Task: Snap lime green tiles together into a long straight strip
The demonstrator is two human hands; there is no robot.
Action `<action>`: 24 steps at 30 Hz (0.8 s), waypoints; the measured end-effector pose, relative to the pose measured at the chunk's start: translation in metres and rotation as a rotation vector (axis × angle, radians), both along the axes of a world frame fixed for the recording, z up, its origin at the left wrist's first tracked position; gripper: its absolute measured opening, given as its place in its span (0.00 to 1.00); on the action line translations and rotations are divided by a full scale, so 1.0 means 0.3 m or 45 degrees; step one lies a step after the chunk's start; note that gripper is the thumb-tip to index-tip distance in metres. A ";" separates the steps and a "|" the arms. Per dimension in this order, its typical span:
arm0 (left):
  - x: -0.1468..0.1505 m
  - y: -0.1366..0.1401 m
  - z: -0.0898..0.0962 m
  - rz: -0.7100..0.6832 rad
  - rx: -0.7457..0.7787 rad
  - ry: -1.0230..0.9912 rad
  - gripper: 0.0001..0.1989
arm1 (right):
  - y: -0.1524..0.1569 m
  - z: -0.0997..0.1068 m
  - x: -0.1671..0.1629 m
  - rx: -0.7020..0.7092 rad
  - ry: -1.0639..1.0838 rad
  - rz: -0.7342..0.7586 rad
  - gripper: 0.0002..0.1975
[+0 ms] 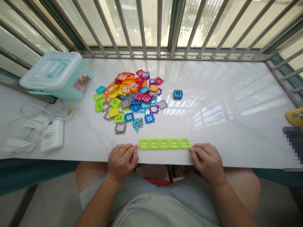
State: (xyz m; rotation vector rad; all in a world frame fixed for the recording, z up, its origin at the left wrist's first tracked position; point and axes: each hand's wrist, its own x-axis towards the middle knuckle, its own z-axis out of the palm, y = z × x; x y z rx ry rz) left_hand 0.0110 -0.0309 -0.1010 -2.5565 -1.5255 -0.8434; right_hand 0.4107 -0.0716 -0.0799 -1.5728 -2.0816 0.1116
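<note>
A strip of lime-green interlocking window tiles (159, 144) lies flat near the front edge of the table, its pieces joined in one straight row. My left hand (122, 160) is closed, with thumb and forefinger at the left end of the strip. At the opposite end, the curled fingers of my right hand (207, 160) meet the strip's lower right corner. Beyond the strip sits a heap of loose building tiles (129, 88) in red, orange, yellow, green, blue, purple and grey. A small blue block with window openings (178, 94) stands apart, right of the heap.
A pale teal lidded box (56, 74) stands at the back left. A white power bank (52, 134), a cable (26, 116) and crumpled tissue (17, 145) lie at the left. Metal bars (159, 28) line the back. A yellow object (294, 116) is at the right edge.
</note>
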 end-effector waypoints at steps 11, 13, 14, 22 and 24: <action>0.002 -0.001 0.004 -0.014 0.001 -0.016 0.14 | -0.002 0.003 -0.001 0.011 -0.005 0.017 0.03; 0.003 0.002 0.005 -0.009 -0.012 -0.029 0.13 | -0.003 0.000 0.000 0.020 0.000 0.023 0.04; 0.004 0.004 0.007 -0.001 -0.022 -0.040 0.12 | -0.003 -0.003 0.002 0.026 0.006 0.012 0.05; 0.017 0.038 0.025 0.071 -0.206 -0.004 0.24 | 0.027 -0.018 0.010 -0.088 -0.178 -0.111 0.29; 0.026 0.041 0.026 0.050 -0.257 0.000 0.25 | 0.030 -0.015 0.009 -0.108 -0.201 -0.109 0.28</action>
